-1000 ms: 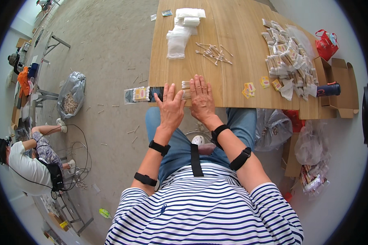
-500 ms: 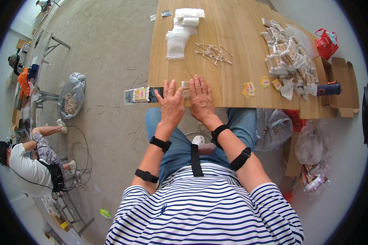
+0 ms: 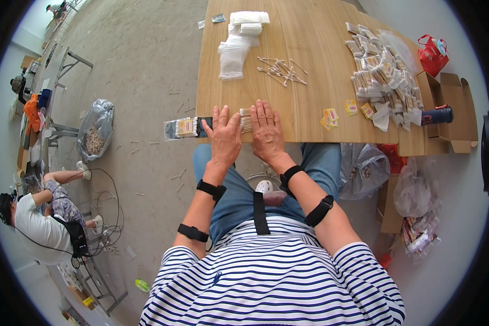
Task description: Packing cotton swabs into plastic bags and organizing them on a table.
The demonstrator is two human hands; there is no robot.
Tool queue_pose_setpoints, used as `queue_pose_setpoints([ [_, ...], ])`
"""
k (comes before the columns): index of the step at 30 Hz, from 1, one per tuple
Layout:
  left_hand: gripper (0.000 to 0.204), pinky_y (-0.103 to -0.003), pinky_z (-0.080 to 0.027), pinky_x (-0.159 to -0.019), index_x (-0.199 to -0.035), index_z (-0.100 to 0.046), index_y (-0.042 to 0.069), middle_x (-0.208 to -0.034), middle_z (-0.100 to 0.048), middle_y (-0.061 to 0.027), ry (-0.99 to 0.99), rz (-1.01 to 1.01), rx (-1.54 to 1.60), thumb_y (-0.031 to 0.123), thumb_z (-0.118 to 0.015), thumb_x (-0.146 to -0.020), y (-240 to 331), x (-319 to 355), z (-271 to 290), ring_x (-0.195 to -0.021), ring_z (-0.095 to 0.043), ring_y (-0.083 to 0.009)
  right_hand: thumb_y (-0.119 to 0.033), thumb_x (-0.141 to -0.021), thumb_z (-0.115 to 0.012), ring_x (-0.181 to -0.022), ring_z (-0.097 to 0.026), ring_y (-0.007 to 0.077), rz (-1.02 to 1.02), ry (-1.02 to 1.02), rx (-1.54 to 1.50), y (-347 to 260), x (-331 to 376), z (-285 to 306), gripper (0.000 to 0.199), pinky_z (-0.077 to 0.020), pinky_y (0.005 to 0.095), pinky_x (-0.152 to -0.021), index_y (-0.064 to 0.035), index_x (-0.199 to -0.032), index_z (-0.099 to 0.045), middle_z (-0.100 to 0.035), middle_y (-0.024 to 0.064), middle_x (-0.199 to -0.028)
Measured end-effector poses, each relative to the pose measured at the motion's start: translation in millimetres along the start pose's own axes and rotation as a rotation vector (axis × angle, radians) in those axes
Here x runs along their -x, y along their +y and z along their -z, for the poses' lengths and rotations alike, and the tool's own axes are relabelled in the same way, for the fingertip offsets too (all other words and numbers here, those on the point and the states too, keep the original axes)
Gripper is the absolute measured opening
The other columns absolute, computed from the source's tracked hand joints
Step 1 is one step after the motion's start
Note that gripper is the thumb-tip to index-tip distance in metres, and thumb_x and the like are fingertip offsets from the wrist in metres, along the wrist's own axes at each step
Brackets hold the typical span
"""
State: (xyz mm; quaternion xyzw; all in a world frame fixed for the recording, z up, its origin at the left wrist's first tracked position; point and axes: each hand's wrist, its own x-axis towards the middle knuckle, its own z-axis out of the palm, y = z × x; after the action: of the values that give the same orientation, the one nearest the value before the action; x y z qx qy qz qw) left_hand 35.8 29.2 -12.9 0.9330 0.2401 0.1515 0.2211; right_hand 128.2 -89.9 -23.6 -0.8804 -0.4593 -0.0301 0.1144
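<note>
- Head view: palm down over a wooden surface [image 3: 304, 108], the left hand [image 3: 223, 138] has its fingers spread a little apart; the right hand [image 3: 267, 130] lies flat, fingers closer together.
- Between the two hands, a row of cotton swabs [image 3: 246, 120] lies on the surface.
- Just left of the left hand, a bundle of swabs with a yellow label [image 3: 187, 127] marked by a red oval juts past the surface's edge; its lettering is too small to read.
- Right of the right hand lie yellow cards [image 3: 330, 118] with red ovals and tiny print; farther right, a big heap of packed swabs [image 3: 383, 70] shows similar yellow labels.
- Beyond that heap, a dark blue bottle [image 3: 434, 116] bears pale lettering, and a red bag [image 3: 433, 56] stands near.
- Ahead of the hands are loose swabs [image 3: 282, 71] and, more to the left, clear bags [image 3: 233, 60].
- Compared with a second ago, the left fingertips reach slightly farther forward; the right hand has barely moved, and the row remains between them.
</note>
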Motion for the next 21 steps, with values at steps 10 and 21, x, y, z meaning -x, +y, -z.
queue_pose_setpoints([
  [10,0.031,-0.069,-0.011,-0.112,-0.123,-0.065,0.014,-0.147,-0.044,-0.0173,0.003,-0.021,-0.032,0.021,-0.060,-0.094,0,4,-1,-0.145,-0.028,-0.0374,-0.011,-0.079,-0.063,-0.150,-0.020,0.0315,-0.001,-0.023,0.005,-1,0,2,0.078,-0.0166,0.0470,-0.121,-0.0007,-0.150,-0.030,-0.026,0.0172,-0.159],
  [21,0.034,-0.070,-0.011,-0.112,-0.125,-0.063,0.013,-0.148,-0.043,-0.0186,0.009,-0.032,-0.042,0.022,-0.060,-0.093,2,-6,-3,-0.145,-0.027,-0.0385,-0.011,-0.079,-0.062,-0.149,-0.021,0.0315,0.000,-0.012,0.005,-1,0,2,0.077,-0.0165,0.0474,-0.121,-0.0008,-0.149,-0.032,-0.027,0.0171,-0.158],
])
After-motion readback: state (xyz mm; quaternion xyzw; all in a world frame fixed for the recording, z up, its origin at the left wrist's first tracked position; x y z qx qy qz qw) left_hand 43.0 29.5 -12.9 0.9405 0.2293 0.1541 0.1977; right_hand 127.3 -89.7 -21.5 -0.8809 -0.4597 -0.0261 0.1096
